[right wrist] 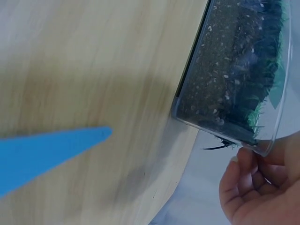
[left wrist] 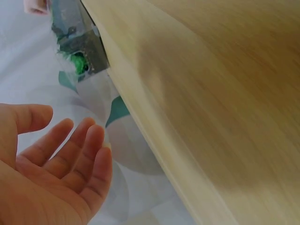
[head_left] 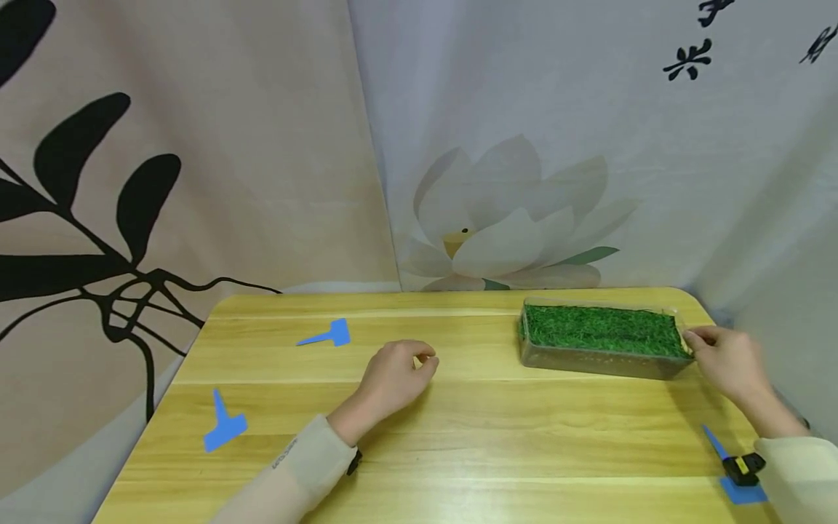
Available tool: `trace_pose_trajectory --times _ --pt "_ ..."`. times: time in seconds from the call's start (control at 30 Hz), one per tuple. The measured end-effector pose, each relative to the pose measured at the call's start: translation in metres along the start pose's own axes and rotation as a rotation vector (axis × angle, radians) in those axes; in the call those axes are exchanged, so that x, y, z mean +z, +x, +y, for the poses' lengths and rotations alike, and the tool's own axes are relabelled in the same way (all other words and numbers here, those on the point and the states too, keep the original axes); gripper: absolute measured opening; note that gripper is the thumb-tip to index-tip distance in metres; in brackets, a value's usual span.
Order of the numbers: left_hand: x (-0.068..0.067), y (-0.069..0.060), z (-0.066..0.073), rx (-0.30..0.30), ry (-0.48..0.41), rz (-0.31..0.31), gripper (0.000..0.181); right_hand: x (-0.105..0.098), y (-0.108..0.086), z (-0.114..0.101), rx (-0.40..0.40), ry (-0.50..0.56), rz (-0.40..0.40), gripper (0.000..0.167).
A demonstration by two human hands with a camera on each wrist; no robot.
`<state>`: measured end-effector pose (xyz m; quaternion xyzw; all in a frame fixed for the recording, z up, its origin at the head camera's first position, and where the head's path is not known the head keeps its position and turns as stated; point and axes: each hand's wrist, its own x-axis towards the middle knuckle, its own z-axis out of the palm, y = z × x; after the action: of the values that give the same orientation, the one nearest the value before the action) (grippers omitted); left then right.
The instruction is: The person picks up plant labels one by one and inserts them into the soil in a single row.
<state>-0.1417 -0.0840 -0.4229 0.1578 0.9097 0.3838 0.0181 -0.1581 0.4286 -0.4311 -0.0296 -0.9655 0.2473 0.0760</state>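
A clear plastic box (head_left: 596,362) with soil-like grit inside and green artificial-looking grass (head_left: 602,327) on top sits toward the back right of the table. My right hand (head_left: 727,360) pinches the rim at its right end; the right wrist view shows thumb and finger of this hand (right wrist: 262,183) at the box's corner (right wrist: 220,93). Over the middle of the table, my left hand (head_left: 396,375) is apart from the box with nothing in it. Its fingers (left wrist: 70,164) are loosely curved in the left wrist view.
Blue T-shaped plant labels lie on the wooden table (head_left: 491,437): one label (head_left: 225,423) at left, another label (head_left: 335,333) farther back, and a third label (head_left: 743,491) partly under my right wrist. A printed curtain (head_left: 281,145) hangs behind the table's back edge.
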Motion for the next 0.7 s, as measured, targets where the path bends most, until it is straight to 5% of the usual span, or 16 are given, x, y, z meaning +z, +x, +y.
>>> trace_pose_trajectory --times 0.27,0.7 --pt "0.015 0.016 0.014 -0.009 -0.069 -0.058 0.022 0.005 -0.005 -0.010 0.020 0.038 -0.033 0.047" --pt "0.045 0.065 0.047 -0.080 -0.128 -0.053 0.019 0.014 -0.006 -0.021 -0.031 0.048 0.001 0.039"
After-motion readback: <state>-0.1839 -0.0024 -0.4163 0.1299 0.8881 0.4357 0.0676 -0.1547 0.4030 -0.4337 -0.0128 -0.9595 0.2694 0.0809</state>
